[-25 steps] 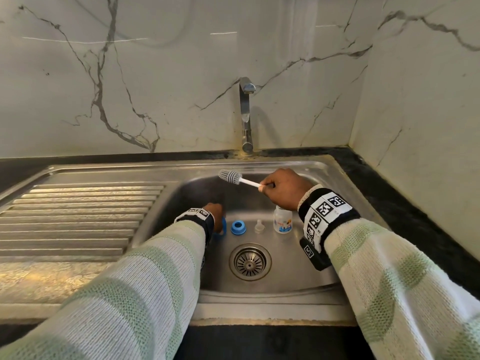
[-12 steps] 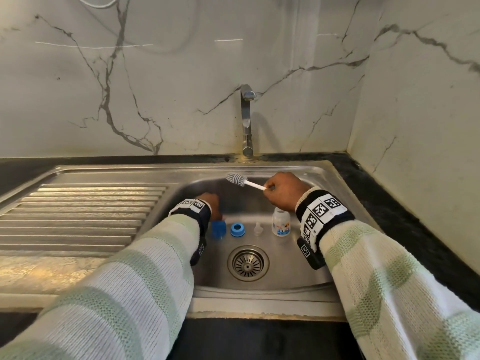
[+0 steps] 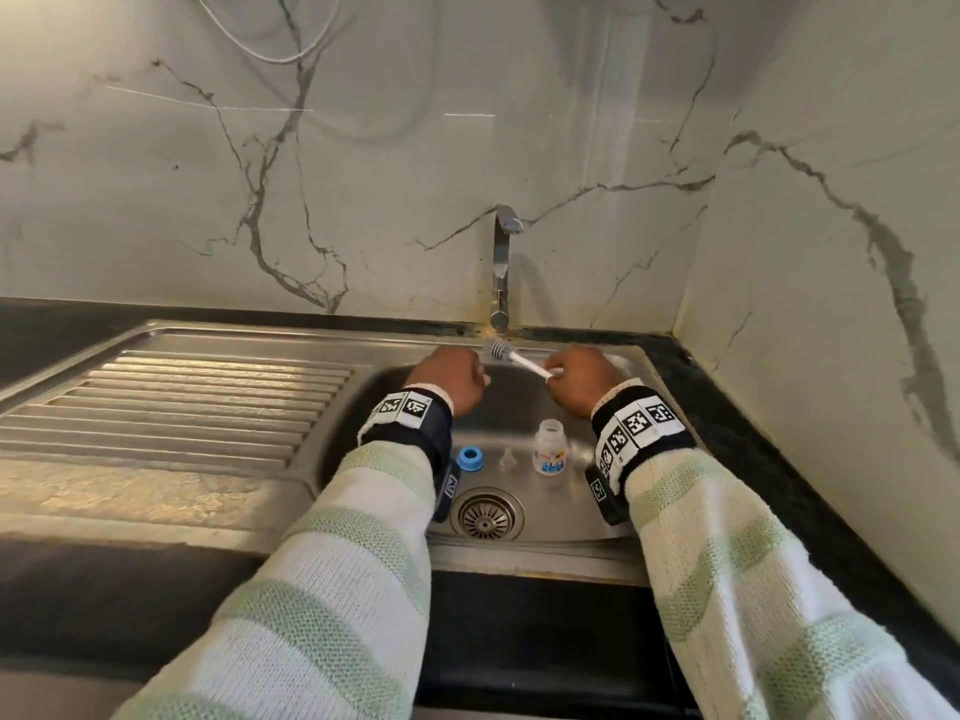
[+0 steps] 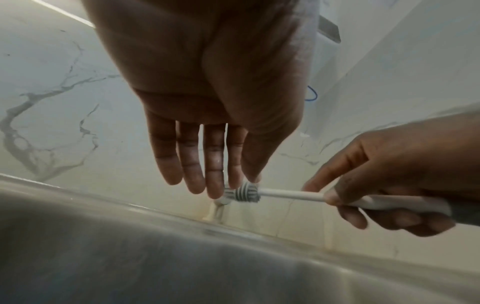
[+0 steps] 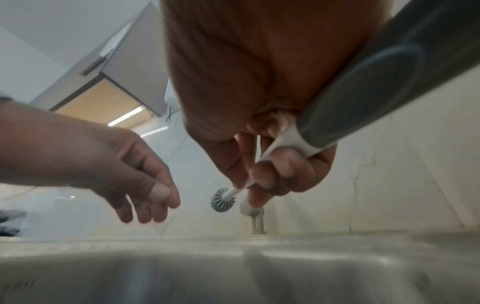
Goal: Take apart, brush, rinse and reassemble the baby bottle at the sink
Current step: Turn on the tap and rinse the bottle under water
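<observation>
Her right hand pinches the brush; the left hand, fingers straight and empty, hovers beside its bristles. Below them stands the bottle, its printed label too blurred to read.

Both arms reach forward in striped sleeves, each wrist wrapped in a dark band with printed markers. Left hand is raised, palm down, fingers straight and slightly spread, holding nothing. Right hand is at the same height, just beside the left, its fingers and thumb curled around a brush handle.
</observation>
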Demonstrator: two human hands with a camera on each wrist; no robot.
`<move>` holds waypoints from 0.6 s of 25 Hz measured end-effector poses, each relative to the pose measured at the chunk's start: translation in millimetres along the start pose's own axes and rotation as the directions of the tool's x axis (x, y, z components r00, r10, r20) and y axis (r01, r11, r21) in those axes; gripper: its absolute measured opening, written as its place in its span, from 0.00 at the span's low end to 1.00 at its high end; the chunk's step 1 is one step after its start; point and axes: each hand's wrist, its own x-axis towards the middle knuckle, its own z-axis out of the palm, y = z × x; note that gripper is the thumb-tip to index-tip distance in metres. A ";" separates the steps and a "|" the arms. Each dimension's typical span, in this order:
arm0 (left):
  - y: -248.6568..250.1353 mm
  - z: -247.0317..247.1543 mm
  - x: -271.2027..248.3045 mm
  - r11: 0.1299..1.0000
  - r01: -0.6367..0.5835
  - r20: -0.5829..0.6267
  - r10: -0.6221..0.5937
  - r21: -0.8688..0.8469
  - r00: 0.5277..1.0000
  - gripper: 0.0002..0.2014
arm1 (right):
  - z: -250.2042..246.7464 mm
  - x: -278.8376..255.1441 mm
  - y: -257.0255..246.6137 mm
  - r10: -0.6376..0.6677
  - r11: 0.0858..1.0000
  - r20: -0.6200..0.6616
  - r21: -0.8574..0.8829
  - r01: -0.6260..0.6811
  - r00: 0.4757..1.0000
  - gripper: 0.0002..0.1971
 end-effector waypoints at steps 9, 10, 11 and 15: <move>16.9 3.6 -11.8 0.994 -0.086 0.018 0.088 -0.072 0.996 0.09 | -73.4 -15.9 17.0 0.090 0.990 -0.097 -0.101 -0.100 0.991 0.14; 16.4 4.9 -12.2 0.993 -0.087 0.027 0.090 -0.080 0.996 0.09 | -78.9 -17.0 26.2 0.120 0.982 -0.085 -0.139 -0.131 0.989 0.14; 16.3 6.6 -12.0 0.992 -0.086 0.033 0.090 -0.089 0.995 0.08 | -83.9 -17.9 37.0 0.139 0.972 -0.073 -0.183 -0.150 0.988 0.14; 13.9 13.5 -8.9 0.992 -0.077 0.057 0.083 -0.099 0.995 0.09 | -97.6 -22.5 76.2 0.224 0.924 -0.056 -0.305 -0.230 0.973 0.17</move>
